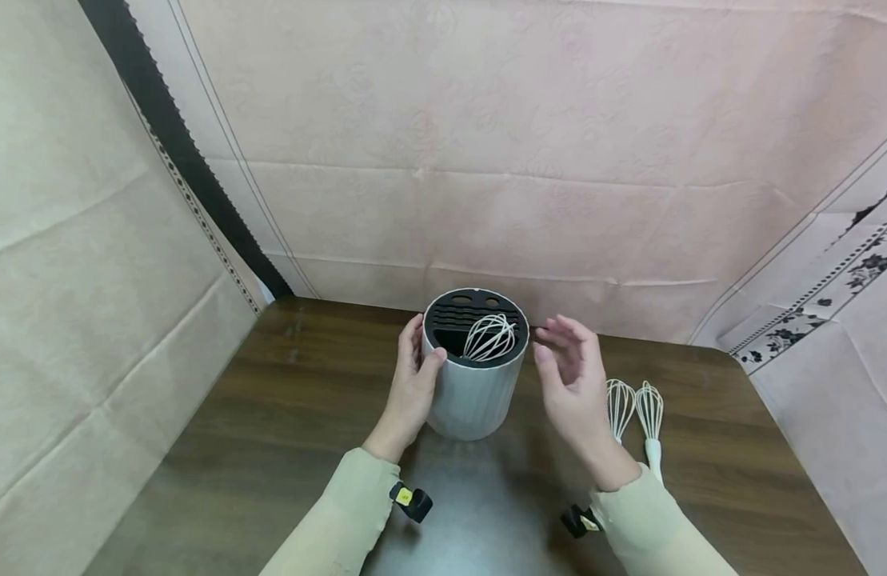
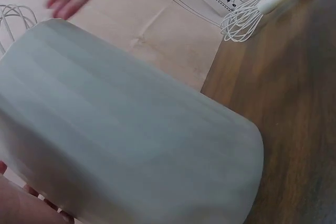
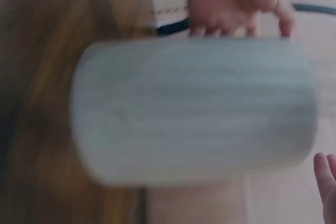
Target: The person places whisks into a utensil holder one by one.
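Observation:
A pale grey cylindrical utensil holder (image 1: 472, 404) with a black slotted top (image 1: 450, 318) stands on the table. My left hand (image 1: 409, 392) grips its upper left side, thumb at the front and fingers round the back. A whisk (image 1: 490, 338) sits in the large opening of the black top, its white wire loops up and its handle hidden inside. Just right of the rim, my right hand (image 1: 574, 384) is raised with loosely bent fingers and holds nothing. In the left wrist view, the holder's smooth wall (image 2: 136, 124) fills much of the picture.
Two more whisks (image 1: 649, 412) with white handles lie side by side on the wooden table (image 1: 292, 448), right of the holder and partly behind my right forearm. Pale cloth (image 1: 443, 144) hangs behind the table's far edge and at both sides.

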{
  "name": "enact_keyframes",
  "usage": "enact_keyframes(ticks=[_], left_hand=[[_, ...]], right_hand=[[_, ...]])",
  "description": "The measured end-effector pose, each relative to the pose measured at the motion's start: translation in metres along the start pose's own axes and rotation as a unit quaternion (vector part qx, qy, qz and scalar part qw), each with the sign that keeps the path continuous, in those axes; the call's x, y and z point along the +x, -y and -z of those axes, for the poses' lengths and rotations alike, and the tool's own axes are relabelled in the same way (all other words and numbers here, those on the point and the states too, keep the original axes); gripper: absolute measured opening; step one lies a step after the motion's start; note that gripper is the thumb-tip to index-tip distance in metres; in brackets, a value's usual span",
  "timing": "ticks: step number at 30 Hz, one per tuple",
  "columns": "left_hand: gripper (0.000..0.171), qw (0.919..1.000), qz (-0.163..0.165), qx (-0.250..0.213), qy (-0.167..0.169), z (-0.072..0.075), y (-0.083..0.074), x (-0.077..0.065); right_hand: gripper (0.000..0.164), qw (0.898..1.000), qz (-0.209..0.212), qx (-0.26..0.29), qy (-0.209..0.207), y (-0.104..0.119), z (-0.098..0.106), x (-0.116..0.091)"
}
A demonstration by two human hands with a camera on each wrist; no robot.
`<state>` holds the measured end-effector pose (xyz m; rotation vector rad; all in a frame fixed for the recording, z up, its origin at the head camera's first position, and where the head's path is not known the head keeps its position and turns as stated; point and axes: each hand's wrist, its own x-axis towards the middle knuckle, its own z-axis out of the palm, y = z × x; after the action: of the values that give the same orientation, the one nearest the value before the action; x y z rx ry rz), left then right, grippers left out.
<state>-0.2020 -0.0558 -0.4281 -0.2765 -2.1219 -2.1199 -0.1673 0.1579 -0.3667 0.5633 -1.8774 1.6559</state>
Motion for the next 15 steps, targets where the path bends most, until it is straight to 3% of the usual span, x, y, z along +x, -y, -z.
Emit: enact_keyframes(ticks=[5,12,15], left_hand=[[0.061,0.9990,-0.024,0.037,0.004,0.002,-0.002,0.003],[0.059,0.9981,-0.030,0.039,0.037,0.008,-0.033,-0.004],[0.060,0.9983,-0.029,0.037,0.035,0.007,-0.025,-0.002]], right_hand=[[0.050,0.993,-0.067,-0.096,0.006,-0.023,0.041,-0.012],[0.072,0.962,-0.140,-0.231,0.044,-0.060,0.087,-0.033],[0.076,0.949,-0.163,-0.265,0.047,-0.076,0.104,-0.041]])
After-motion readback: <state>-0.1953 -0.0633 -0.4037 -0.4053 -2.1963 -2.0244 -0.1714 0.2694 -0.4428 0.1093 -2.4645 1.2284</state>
